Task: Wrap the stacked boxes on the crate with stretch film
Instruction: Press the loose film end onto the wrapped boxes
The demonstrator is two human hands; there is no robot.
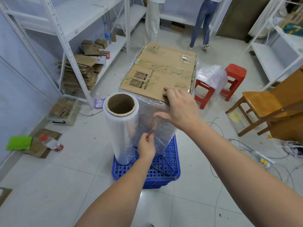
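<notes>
A roll of stretch film [122, 128] stands upright on the near left part of the blue crate [165, 164], just beside the stacked boxes [160, 71]. The left hand [146, 145] pinches the film's loose edge (low on the near side of the stack). The right hand [178, 105] lies flat, fingers straight, over the near top corner of the boxes. Further right stand two red stools [234, 79].
</notes>
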